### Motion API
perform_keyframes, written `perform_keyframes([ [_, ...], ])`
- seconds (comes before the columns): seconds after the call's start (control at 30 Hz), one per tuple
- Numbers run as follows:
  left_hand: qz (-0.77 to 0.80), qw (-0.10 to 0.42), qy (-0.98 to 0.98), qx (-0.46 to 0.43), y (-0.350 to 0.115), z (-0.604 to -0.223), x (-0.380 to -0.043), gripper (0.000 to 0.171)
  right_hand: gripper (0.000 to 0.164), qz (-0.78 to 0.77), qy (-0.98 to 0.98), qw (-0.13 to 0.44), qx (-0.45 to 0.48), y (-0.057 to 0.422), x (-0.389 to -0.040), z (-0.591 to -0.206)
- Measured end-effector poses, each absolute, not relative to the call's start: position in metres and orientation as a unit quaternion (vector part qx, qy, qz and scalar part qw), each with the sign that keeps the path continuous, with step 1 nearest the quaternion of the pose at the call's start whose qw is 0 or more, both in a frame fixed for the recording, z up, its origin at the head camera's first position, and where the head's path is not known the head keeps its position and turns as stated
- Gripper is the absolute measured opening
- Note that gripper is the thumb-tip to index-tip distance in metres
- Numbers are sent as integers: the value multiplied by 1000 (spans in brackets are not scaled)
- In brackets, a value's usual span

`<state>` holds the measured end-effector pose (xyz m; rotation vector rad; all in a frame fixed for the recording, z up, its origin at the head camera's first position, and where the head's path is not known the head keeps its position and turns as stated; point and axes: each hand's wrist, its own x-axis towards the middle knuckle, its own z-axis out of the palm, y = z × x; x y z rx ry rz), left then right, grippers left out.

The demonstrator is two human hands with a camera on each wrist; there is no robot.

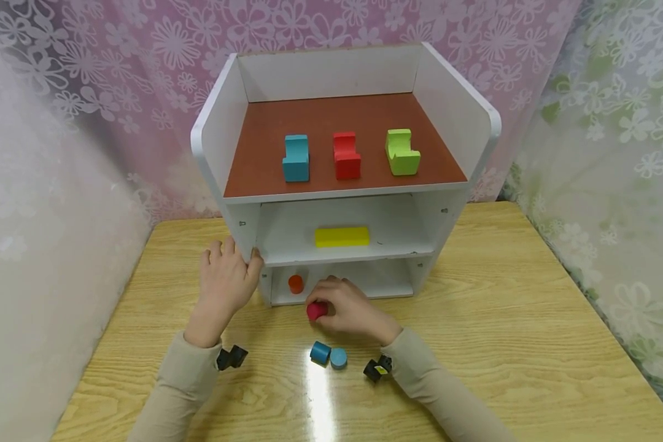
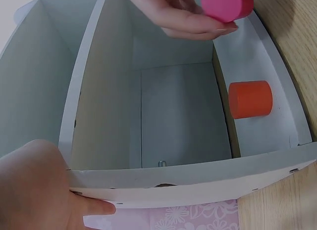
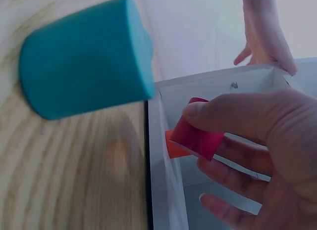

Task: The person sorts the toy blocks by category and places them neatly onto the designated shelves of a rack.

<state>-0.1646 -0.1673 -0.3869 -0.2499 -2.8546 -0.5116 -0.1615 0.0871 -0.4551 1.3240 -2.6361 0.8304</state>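
Observation:
My right hand [image 1: 349, 307] pinches a pinkish-red cylinder block [image 1: 317, 310] between thumb and fingers, just in front of the bottom compartment of a white toy shelf [image 1: 345, 191]. An orange cylinder block [image 1: 295, 283] stands inside that compartment at the left; in the left wrist view, the held block is beyond it. My left hand [image 1: 228, 276] holds the left side panel at its front edge, thumb at the edge and fingers along the outside. Two blue cylinder blocks sit on the table before the shelf, one lying [image 1: 320, 353], the other upright [image 1: 339, 358].
On the brown top of the shelf stand a blue notched block [image 1: 296, 158], a red one [image 1: 347, 156] and a green one [image 1: 402, 152]. A yellow bar block [image 1: 342, 237] lies on the middle level. The wooden table [image 1: 530, 344] extends to both sides, with floral curtains [image 1: 320, 24] behind.

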Motion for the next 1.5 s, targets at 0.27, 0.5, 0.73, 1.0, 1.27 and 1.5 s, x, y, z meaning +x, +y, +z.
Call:
perform_keyframes([
  [0.27,-180,117,-973,-82,-167,-387,-164,55,28,317,-867,45,382,88,-171,-456],
  [0.5,-183,117,-972,-85,-167,-388,-164,54,28,376,-871,25,315,90,-182,-464],
  [0.73,-183,114,-973,-84,-168,-388,-164,54,25,400,-870,35,285,90,-190,-471],
  [1.0,-183,116,-973,-84,-168,-388,-164,55,29,390,-880,59,265,91,-196,-484],
  [1.27,-183,112,-973,-83,-168,-388,-164,52,29,388,-880,88,261,91,-197,-493],
  [1.5,-180,116,-973,-82,-167,-389,-165,54,29,381,-883,90,259,92,-197,-494],
])
